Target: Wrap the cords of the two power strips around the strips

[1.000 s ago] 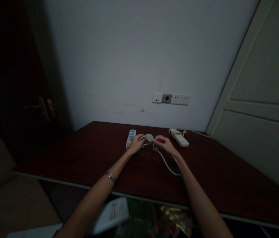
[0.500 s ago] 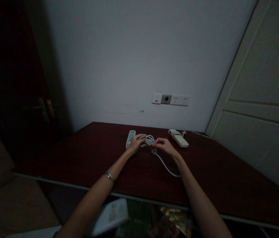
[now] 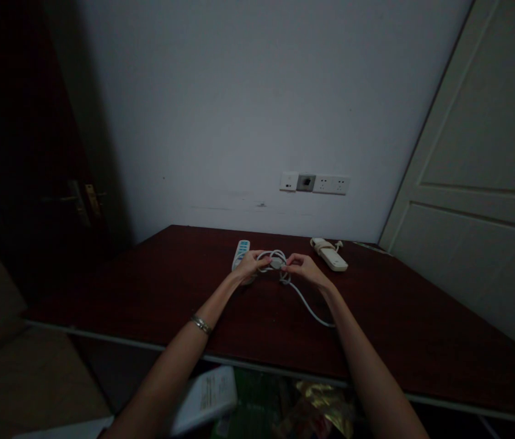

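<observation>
Between my hands is the white plug of a power cord, with loops of the cord around it. My left hand pinches the looped cord and the plug from the left. From the right, my right hand pinches at the cord by the plug with thumb and fingertips. A tangle of white cord hangs below the plug and runs right, passing behind my right forearm. Behind my left hand lies a white power strip with blue sockets, partly hidden by the hand.
A second white power strip, its cord wrapped round it, lies to the right on the dark red tabletop. Wall sockets sit above the table. Below its front edge are a white box and crumpled gold packaging.
My left thumb and fingers have shifted slightly right, closer to the plug. My right hand stays almost in place.
</observation>
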Available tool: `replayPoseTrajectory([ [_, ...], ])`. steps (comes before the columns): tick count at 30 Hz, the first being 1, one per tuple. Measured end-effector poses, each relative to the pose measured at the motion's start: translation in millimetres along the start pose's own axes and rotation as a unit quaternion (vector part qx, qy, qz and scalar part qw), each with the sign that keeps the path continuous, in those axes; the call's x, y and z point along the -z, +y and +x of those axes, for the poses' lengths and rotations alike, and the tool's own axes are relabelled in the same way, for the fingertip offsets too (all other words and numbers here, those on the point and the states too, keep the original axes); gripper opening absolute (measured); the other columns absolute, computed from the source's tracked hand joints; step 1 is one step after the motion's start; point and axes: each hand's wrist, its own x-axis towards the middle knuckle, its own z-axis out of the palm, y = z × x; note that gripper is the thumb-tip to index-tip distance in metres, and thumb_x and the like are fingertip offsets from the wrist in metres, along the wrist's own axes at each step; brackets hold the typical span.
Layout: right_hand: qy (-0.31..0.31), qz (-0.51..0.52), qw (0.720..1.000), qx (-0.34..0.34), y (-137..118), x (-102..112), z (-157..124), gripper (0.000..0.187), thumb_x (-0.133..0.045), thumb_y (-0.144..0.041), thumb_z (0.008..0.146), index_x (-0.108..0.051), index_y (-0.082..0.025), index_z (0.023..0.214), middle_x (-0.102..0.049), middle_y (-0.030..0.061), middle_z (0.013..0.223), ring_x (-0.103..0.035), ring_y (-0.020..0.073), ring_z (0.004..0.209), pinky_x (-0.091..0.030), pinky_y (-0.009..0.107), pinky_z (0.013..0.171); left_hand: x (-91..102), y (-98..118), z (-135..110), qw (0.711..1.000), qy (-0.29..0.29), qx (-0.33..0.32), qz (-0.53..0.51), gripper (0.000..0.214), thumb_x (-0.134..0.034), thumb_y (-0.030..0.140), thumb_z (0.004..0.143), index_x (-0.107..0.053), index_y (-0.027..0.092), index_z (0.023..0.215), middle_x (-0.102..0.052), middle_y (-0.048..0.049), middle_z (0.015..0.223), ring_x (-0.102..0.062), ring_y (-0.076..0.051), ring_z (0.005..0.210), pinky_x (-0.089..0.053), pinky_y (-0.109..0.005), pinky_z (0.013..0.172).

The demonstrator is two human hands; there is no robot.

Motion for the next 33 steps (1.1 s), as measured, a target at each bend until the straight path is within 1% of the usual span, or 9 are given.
replayPoseTrajectory([
  [3, -0.002, 0.021, 1.000, 0.002, 1.2, -1.6, -0.1, 0.044, -0.079, -0.038, 0.050, -0.046, -0.020, 0.074, -0.064, -0.0020, 0.068, -0.060, 0.0145, 0.058, -0.045, 0.027, 0.057, 1.0, 2.4, -1.8, 1.000, -0.021, 0.011, 0.017, 0.051, -0.078, 0.042, 0.059, -0.068, 0.008, 0.095, -0.069, -0.0096, 0.081, -0.061, -0.015, 0.067, -0.046, -0.026, 0.064],
  [6, -0.002, 0.030, 1.000, 0.005, 2.4, -3.2, 0.2, 0.049, -0.079, -0.039, 0.050, -0.043, -0.021, 0.078, -0.064, -0.0025, 0.068, -0.062, 0.0155, 0.059, -0.046, 0.027, 0.056, 0.5, 3.2, -2.7, 0.999, -0.015, 0.007, 0.036, 0.049, -0.078, 0.042, 0.057, -0.068, 0.007, 0.090, -0.067, -0.0078, 0.076, -0.059, -0.014, 0.064, -0.045, -0.025, 0.062],
  [12, 0.013, 0.013, 1.000, 0.013, 6.8, -6.8, 1.8, 0.048, -0.078, -0.041, 0.053, -0.044, -0.021, 0.081, -0.062, -0.0033, 0.065, -0.061, 0.0159, 0.057, -0.046, 0.026, 0.052, -1.5, 1.9, 0.6, 0.993, 0.040, -0.028, 0.110, 0.032, -0.073, 0.036, 0.061, -0.064, 0.011, 0.079, -0.060, 0.0000, 0.067, -0.052, -0.011, 0.060, -0.040, -0.023, 0.060],
  [15, 0.038, -0.008, 0.999, 0.025, 10.2, -9.6, 3.1, 0.046, -0.077, -0.042, 0.055, -0.048, -0.019, 0.084, -0.062, -0.0031, 0.062, -0.059, 0.0149, 0.054, -0.043, 0.025, 0.050, -4.2, 2.1, 1.0, 0.984, 0.072, -0.054, 0.151, 0.023, -0.071, 0.031, 0.064, -0.062, 0.012, 0.073, -0.057, 0.0019, 0.065, -0.050, -0.011, 0.063, -0.038, -0.022, 0.061],
  [18, 0.074, -0.025, 0.996, 0.044, 13.0, -12.5, 4.2, 0.043, -0.076, -0.042, 0.057, -0.051, -0.019, 0.085, -0.060, -0.0034, 0.061, -0.057, 0.0136, 0.054, -0.041, 0.024, 0.050, -8.4, 2.9, -1.7, 0.978, 0.086, -0.077, 0.176, 0.019, -0.069, 0.028, 0.066, -0.061, 0.013, 0.076, -0.056, 0.0019, 0.070, -0.050, -0.011, 0.067, -0.037, -0.021, 0.063],
  [23, 0.110, -0.003, 0.993, 0.039, 15.4, -17.0, 5.1, 0.045, -0.072, -0.046, 0.062, -0.048, -0.021, 0.091, -0.059, -0.0049, 0.057, -0.055, 0.0134, 0.049, -0.040, 0.023, 0.046, -11.7, 2.1, -5.3, 0.979, 0.032, -0.108, 0.171, 0.026, -0.070, 0.031, 0.067, -0.056, 0.014, 0.080, -0.051, 0.0046, 0.068, -0.047, -0.008, 0.063, -0.037, -0.019, 0.060],
  [26, 0.091, 0.043, 0.995, 0.008, 13.9, -19.6, 5.7, 0.049, -0.071, -0.048, 0.061, -0.047, -0.022, 0.095, -0.062, -0.0034, 0.058, -0.056, 0.0146, 0.047, -0.042, 0.025, 0.044, -10.7, 1.0, -4.5, 0.985, 0.004, -0.098, 0.140, 0.031, -0.073, 0.033, 0.064, -0.054, 0.015, 0.081, -0.052, 0.0046, 0.071, -0.050, -0.009, 0.067, -0.039, -0.020, 0.063],
  [29, 0.071, 0.097, 0.992, -0.031, 9.9, -20.5, 5.7, 0.046, -0.074, -0.043, 0.060, -0.050, -0.021, 0.093, -0.067, 0.0004, 0.067, -0.058, 0.0146, 0.050, -0.043, 0.024, 0.044, -9.5, 0.7, -3.3, 0.991, -0.011, -0.088, 0.097, 0.037, -0.075, 0.036, 0.062, -0.052, 0.015, 0.081, -0.056, 0.0024, 0.077, -0.055, -0.012, 0.074, -0.043, -0.023, 0.070],
  [33, 0.040, 0.169, 0.982, -0.071, 5.3, -18.0, 5.0, 0.032, -0.063, -0.043, 0.073, -0.056, -0.020, 0.094, -0.069, 0.0047, 0.080, -0.062, 0.0158, 0.058, -0.043, 0.024, 0.043, -8.7, 0.6, -2.7, 0.994, -0.018, -0.091, 0.056, 0.039, -0.074, 0.039, 0.062, -0.050, 0.015, 0.081, -0.059, 0.0010, 0.080, -0.058, -0.013, 0.076, -0.045, -0.026, 0.072],
])
